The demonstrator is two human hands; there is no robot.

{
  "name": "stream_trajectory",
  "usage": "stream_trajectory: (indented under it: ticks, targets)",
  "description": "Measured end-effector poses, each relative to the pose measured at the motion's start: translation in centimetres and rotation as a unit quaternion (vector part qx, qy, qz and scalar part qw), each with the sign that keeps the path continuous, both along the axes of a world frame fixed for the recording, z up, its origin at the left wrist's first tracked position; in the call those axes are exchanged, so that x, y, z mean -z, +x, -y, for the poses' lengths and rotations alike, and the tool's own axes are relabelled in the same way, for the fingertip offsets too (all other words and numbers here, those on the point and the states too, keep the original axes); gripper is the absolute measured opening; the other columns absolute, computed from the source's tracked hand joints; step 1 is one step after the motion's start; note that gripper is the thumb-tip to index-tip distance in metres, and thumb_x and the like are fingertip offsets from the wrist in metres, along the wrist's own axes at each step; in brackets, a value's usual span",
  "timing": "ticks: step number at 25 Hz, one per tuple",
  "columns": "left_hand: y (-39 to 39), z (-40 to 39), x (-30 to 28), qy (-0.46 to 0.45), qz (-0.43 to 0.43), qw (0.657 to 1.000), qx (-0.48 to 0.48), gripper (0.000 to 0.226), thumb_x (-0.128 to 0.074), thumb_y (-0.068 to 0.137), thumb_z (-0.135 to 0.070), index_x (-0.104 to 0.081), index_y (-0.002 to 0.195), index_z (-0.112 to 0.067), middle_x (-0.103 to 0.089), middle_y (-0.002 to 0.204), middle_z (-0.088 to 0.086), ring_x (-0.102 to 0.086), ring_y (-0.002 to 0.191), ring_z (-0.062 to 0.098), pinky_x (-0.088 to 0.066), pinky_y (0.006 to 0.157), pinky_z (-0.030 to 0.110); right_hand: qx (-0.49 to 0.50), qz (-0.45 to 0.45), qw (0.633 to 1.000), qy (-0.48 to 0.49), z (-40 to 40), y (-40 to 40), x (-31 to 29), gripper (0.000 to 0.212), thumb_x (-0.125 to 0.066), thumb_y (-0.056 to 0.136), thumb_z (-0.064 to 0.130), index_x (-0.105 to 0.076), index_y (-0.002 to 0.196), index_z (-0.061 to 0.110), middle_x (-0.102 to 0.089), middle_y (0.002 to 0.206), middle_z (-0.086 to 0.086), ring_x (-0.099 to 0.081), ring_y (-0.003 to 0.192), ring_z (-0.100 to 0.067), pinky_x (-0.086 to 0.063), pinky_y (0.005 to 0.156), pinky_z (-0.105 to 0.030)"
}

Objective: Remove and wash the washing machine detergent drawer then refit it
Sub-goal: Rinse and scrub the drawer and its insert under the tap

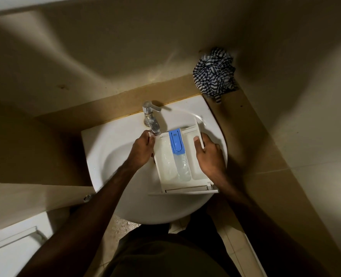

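Note:
A white detergent drawer (167, 162) with a blue insert (176, 142) is held over the white sink (109, 156), its front panel toward me. My left hand (142, 149) grips the drawer's left wall, close under the spout. My right hand (208, 154) grips the right wall, thumb inside the right compartment. Water lies in the left and middle compartments. The chrome tap (150, 116) stands just behind the drawer's far left corner.
A crumpled blue-and-white striped cloth (215, 73) lies on the tan ledge (245, 126) at the back right corner. Beige walls close in behind and to the right. A white fixture (11, 248) sits low at the left. Tiled floor shows under the sink.

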State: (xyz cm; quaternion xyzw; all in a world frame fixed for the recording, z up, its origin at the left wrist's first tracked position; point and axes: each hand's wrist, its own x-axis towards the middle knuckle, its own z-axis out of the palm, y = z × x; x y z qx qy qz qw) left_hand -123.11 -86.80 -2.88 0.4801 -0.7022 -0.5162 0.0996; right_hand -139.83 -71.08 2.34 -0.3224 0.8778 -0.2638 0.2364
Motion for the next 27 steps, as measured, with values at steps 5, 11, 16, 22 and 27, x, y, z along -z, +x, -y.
stream_trajectory:
  ticks: [5, 11, 16, 22, 27]
  targets:
    - [-0.8, -0.3, -0.8, -0.03, -0.031, 0.993, -0.111, 0.031, -0.056, 0.108, -0.032, -0.068, 0.109, -0.003, -0.071, 0.095, 0.012, -0.071, 0.083, 0.039, -0.063, 0.073, 0.057, 0.002, -0.001, 1.0, -0.015, 0.6, 0.6, 0.1, 0.042, -0.039, 0.111, 0.039, -0.054, 0.142, 0.015, -0.074, 0.117, -0.013, -0.069, 0.107, -0.037, -0.057, 0.091, -0.052]
    - [-0.1, -1.5, 0.0, 0.102, -0.096, 0.979, -0.149, 0.031, -0.056, 0.107, -0.035, -0.06, 0.124, -0.009, -0.071, 0.115, 0.012, -0.072, 0.099, 0.031, -0.064, 0.072, 0.043, -0.011, -0.016, 1.0, -0.01, 0.8, 0.6, 0.2, 0.033, -0.043, 0.111, 0.028, -0.057, 0.136, 0.011, -0.074, 0.115, -0.015, -0.07, 0.104, -0.039, -0.059, 0.088, -0.052]
    - [0.2, -2.8, 0.2, 0.096, -0.088, 0.983, -0.126, 0.033, -0.057, 0.107, -0.029, -0.056, 0.132, -0.007, -0.069, 0.118, 0.009, -0.071, 0.1, 0.026, -0.064, 0.083, 0.047, 0.004, -0.03, 1.0, 0.005, 0.6, 1.0, 0.3, 0.028, -0.047, 0.108, 0.024, -0.058, 0.131, 0.012, -0.075, 0.113, -0.014, -0.07, 0.102, -0.038, -0.061, 0.086, -0.05]
    - [-1.6, -1.0, -0.5, -0.056, 0.038, 0.993, -0.094, 0.025, -0.07, 0.099, -0.03, -0.062, 0.093, -0.007, -0.067, 0.089, 0.009, -0.057, 0.068, 0.012, -0.043, 0.06, 0.019, 0.019, -0.043, 0.999, 0.008, 0.3, 0.6, 0.0, 0.029, -0.049, 0.108, 0.02, -0.056, 0.134, 0.011, -0.074, 0.115, -0.014, -0.07, 0.105, -0.037, -0.06, 0.086, -0.046]
    - [-2.1, -0.5, -0.4, -0.012, 0.085, 0.993, -0.079, 0.039, -0.079, 0.092, -0.032, -0.068, 0.118, -0.006, -0.075, 0.112, 0.013, -0.071, 0.097, 0.033, -0.06, 0.082, 0.043, 0.019, -0.047, 0.999, 0.013, 0.3, 0.7, 0.1, 0.027, -0.049, 0.107, 0.017, -0.056, 0.132, 0.011, -0.074, 0.109, -0.016, -0.069, 0.101, -0.039, -0.059, 0.084, -0.049]
